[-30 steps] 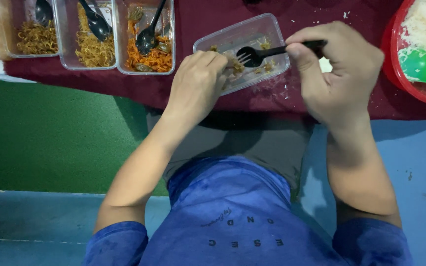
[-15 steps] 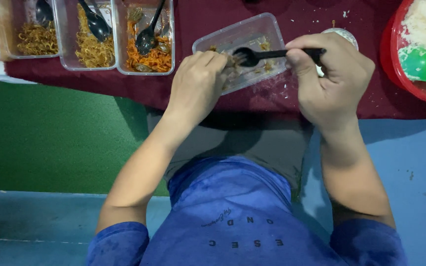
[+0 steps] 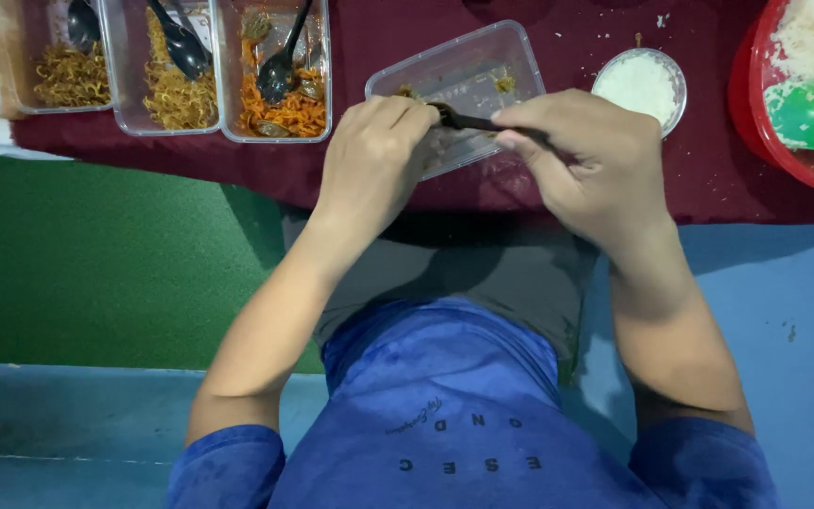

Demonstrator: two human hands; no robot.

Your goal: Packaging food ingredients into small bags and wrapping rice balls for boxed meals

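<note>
A clear rectangular plastic container (image 3: 482, 66) lies on the maroon tablecloth (image 3: 539, 19) in front of me, with a few scraps of food inside. My left hand (image 3: 374, 155) grips its near left corner. My right hand (image 3: 586, 160) is closed on the handle of a black plastic fork (image 3: 468, 120), whose head sits inside the container close to my left fingers. The fork's tines are mostly hidden behind my left hand.
Three clear tubs of noodles and shredded orange food (image 3: 275, 71), each with a black spoon, stand at the back left. A small round bowl of rice (image 3: 640, 85) sits to the right, beside a red basin of rice (image 3: 784, 113) with a green scoop (image 3: 812, 118). Green and blue floor lies below.
My right hand has moved left and down with the fork, bringing its head toward my left fingers. The small bowl of rice, hidden before, now shows behind my right hand.
</note>
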